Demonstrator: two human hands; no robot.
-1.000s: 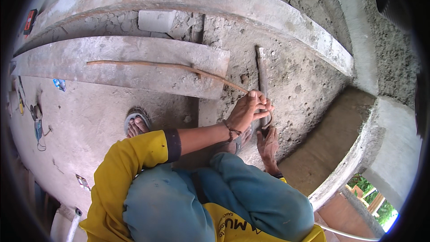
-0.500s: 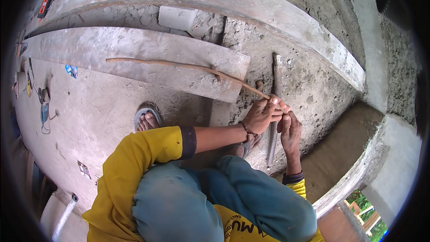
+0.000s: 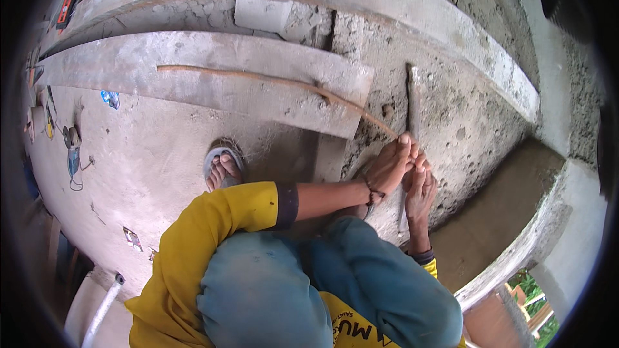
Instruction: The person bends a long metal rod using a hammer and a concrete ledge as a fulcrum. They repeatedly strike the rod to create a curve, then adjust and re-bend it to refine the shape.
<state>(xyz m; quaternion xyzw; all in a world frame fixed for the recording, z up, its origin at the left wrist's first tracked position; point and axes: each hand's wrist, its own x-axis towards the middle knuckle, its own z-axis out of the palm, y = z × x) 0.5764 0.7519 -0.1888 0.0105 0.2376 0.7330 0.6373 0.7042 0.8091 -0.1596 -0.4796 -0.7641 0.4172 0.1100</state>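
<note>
A long, thin brown stick (image 3: 258,77) slants across from the upper left, its near end between my hands. My left hand (image 3: 393,164) is closed on that end, thumb on top. Right against it, my right hand (image 3: 420,187) has its fingers pinched where the stick ends; the fingers hide the tip. Under and behind both hands a grey bar (image 3: 414,93) lies on the rough ground, its middle covered by them. A small brown lump (image 3: 387,111) sits beside the bar. The stick passes above a wide grey board (image 3: 271,106).
A long concrete beam (image 3: 451,35) curves along the far side. An angle grinder (image 3: 73,148) with its cord lies on the floor at left, near a blue wrapper (image 3: 111,98). An orange-and-black tool (image 3: 66,11) rests far left. A brown sunken strip (image 3: 496,219) runs at right.
The whole view has shifted slightly, so things sit a little further right. My hands stay together at the stick's end, and the right fingers have drawn closer to the left ones.
</note>
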